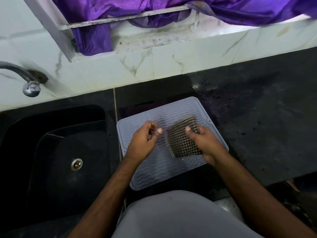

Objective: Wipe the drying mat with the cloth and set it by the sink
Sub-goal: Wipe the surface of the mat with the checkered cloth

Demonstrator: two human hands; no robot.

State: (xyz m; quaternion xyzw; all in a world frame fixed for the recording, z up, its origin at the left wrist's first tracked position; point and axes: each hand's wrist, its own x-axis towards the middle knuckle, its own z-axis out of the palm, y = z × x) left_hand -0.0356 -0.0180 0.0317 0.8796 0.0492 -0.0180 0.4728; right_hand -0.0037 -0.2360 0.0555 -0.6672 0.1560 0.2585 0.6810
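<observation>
A pale grey drying mat (154, 170) with wavy ridges lies flat on the dark counter, just right of the sink. A dark checked cloth (181, 140), folded into a rough square, is held above the mat's middle. My right hand (204, 141) grips the cloth's right side with the thumb on top. My left hand (145, 136) hovers over the mat's left part with its fingers curled in; I cannot tell whether it pinches the cloth's left edge.
A black sink (56, 152) with a metal drain (76, 164) sits to the left. A metal tap (29, 83) juts from the tiled wall above it. Dark counter (257, 126) stretches right. Purple fabric (96, 36) hangs over the window ledge behind.
</observation>
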